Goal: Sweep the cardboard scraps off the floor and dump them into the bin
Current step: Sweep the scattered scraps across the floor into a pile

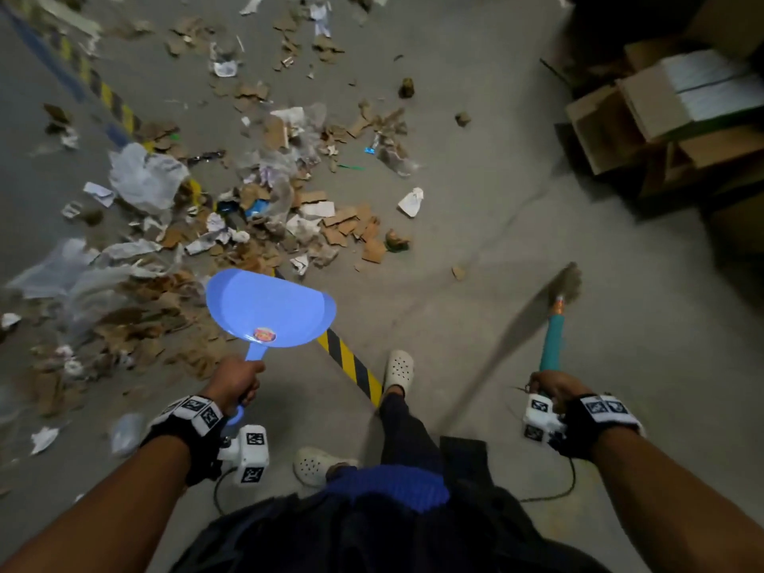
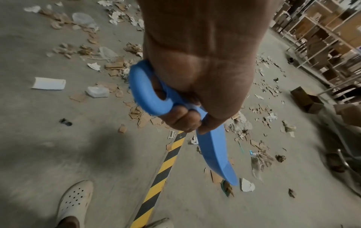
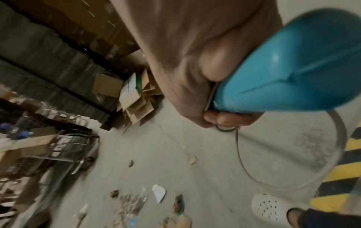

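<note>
Left hand point(image 1: 235, 380) fisted round the dustpan point(image 1: 268, 308) handle, right hand point(image 1: 552, 386) gripping the broom point(image 1: 554, 341); cardboard scraps point(image 1: 351, 229) beyond the dustpan look light, flimsy, probably scatter easily.

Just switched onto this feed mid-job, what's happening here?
A person stands on a littered concrete floor. The left hand grips the handle of a blue dustpan, which holds nothing. The right hand grips a teal-handled broom, its bristles out to the right. The cardboard scraps lie unswept ahead, mixed with paper and plastic. No bin shows.
</note>
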A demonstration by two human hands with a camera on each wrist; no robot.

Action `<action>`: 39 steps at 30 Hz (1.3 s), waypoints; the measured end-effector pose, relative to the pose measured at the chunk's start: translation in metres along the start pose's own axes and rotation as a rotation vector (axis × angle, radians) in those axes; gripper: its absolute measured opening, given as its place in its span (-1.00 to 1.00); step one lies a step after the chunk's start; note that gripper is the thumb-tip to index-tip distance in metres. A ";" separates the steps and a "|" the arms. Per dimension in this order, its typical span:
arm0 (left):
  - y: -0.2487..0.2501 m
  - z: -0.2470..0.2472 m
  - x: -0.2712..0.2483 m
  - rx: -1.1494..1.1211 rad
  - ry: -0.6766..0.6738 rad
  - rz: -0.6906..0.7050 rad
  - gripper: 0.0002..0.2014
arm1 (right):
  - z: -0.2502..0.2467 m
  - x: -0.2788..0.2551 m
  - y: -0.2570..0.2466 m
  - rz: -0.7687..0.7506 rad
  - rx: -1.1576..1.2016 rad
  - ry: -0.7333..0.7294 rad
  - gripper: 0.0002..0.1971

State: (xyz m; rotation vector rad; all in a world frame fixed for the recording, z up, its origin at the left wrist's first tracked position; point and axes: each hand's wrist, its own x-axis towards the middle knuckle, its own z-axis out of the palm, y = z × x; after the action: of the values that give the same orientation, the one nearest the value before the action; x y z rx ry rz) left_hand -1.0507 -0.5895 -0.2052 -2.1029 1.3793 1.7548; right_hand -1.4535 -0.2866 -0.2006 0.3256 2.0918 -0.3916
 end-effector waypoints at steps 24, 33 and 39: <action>0.111 0.024 0.025 -0.005 0.118 -0.094 -0.74 | 0.048 0.018 -0.155 -0.614 -0.529 -0.276 -0.86; 0.185 0.061 0.069 0.013 -0.017 0.013 -0.78 | -0.035 0.035 -0.143 -0.358 -0.031 -0.032 -0.87; 0.227 0.055 0.109 0.023 -0.070 0.044 -0.74 | -0.045 0.069 -0.208 -0.101 0.283 0.018 -0.66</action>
State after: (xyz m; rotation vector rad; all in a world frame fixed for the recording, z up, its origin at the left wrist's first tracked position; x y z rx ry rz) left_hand -1.2480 -0.7554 -0.2085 -1.9942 1.4301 1.8021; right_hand -1.6027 -0.4534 -0.2067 0.3910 2.0760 -0.7508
